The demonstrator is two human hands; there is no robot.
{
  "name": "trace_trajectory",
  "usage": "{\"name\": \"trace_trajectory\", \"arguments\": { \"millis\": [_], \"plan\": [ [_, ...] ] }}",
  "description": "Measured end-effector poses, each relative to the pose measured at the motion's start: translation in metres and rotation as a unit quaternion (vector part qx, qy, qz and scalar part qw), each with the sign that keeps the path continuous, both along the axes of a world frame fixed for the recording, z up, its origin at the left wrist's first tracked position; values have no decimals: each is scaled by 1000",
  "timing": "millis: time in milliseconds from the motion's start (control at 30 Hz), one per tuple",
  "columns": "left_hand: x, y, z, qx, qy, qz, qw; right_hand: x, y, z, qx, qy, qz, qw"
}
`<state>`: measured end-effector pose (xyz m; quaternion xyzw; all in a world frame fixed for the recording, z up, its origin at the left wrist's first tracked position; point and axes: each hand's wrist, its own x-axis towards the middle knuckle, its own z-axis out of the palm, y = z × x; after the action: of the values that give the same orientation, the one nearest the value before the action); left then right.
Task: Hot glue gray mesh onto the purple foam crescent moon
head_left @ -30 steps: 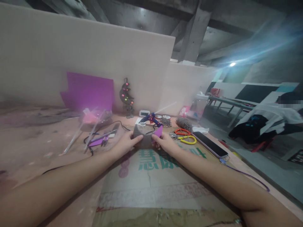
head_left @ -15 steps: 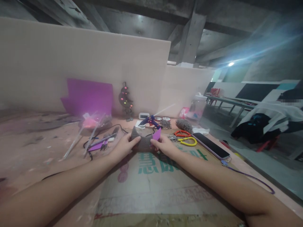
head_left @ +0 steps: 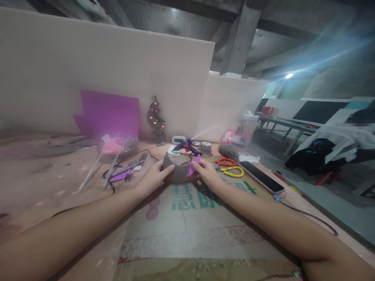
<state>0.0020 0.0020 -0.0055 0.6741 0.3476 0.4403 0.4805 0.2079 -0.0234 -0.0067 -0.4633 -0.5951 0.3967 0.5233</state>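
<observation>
Between my two hands is a crescent shape wrapped in grey yarn point(head_left: 179, 171), with bare purple showing at its right tip. My left hand point(head_left: 159, 171) grips the grey left part, thumb on the near face. At the right end, my right hand point(head_left: 204, 173) pinches the purple tip with thumb and fingers. The crescent is held above a printed cardboard sheet point(head_left: 187, 234). Just behind it stands a dark blue glue gun point(head_left: 187, 146) with a clear glue stick poking out of its back.
Red-handled point(head_left: 226, 161) and yellow-handled pliers point(head_left: 234, 171) and a phone point(head_left: 260, 177) lie to the right. Grey yarn point(head_left: 228, 151) sits behind them. A decorated crescent point(head_left: 155, 119) hangs near the back board, beside purple sheets point(head_left: 113, 115). A person in white sits far right.
My right hand has shifted along to the purple tip, and more purple shows between thumb and yarn. The left hand keeps its grip. The view has tilted slightly.
</observation>
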Motion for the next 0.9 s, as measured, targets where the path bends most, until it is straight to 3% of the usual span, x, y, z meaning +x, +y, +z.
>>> {"name": "trace_trajectory", "arguments": {
  "millis": [300,467,600,767,900],
  "plan": [
    [-2,1,-4,-39,-28,-16,999,10,1,11,67,78,-35,994],
    [-4,1,-5,-58,15,-15,998,7,-4,10,82,-74,-27,994],
    [-5,3,-2,-19,-23,7,1000,0,-10,8,32,-136,6,990],
    [-3,9,-6,-1,-14,-15,1000,-9,-17,15,-37,-55,15,998],
    [-2,6,-5,43,23,-59,997,-15,-22,20,-36,13,19,999]
  ]
}}
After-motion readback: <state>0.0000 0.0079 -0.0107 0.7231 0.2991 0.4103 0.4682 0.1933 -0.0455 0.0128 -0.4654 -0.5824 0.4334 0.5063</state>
